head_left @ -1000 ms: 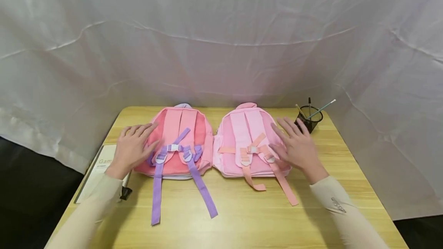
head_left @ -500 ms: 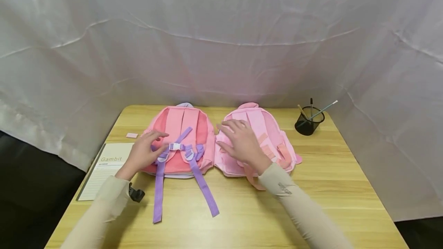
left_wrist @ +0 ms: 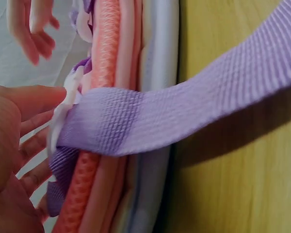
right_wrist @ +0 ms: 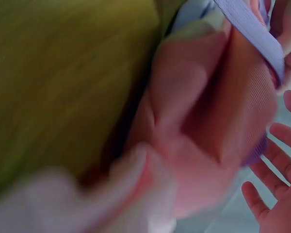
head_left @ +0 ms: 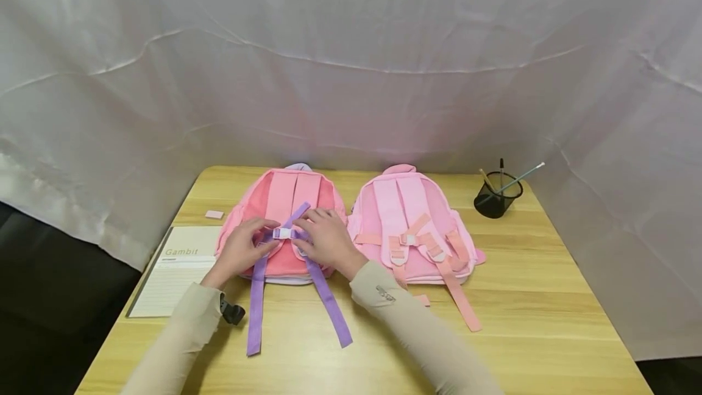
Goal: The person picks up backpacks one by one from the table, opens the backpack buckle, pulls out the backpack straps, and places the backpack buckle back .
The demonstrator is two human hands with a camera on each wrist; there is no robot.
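A coral-pink backpack (head_left: 255,203) lies with its shoulder straps upward on the table. Its purple webbing (head_left: 329,306) runs to a white buckle (head_left: 282,233) in the middle. My left hand (head_left: 241,249) is at the buckle's left side, fingers loosely bent. In the left wrist view its thumb (left_wrist: 43,99) comes right to a white strap adjuster (left_wrist: 63,109). From the other side my right hand (head_left: 329,239) reaches over the backpack to the buckle's right end. The right wrist view shows its fingers (right_wrist: 281,160) spread apart, with nothing between them.
A light-pink backpack (head_left: 378,212) with orange webbing lies close on the right. Further right stands a black mesh pen cup (head_left: 496,197) with several pens. At left are a notepad (head_left: 175,279) marked "Gambit" and a small pink eraser-like block (head_left: 214,214).
My right hand has moved left, from beside the light-pink backpack across it to the coral one's buckle. My left hand has moved right, inward to the same buckle.
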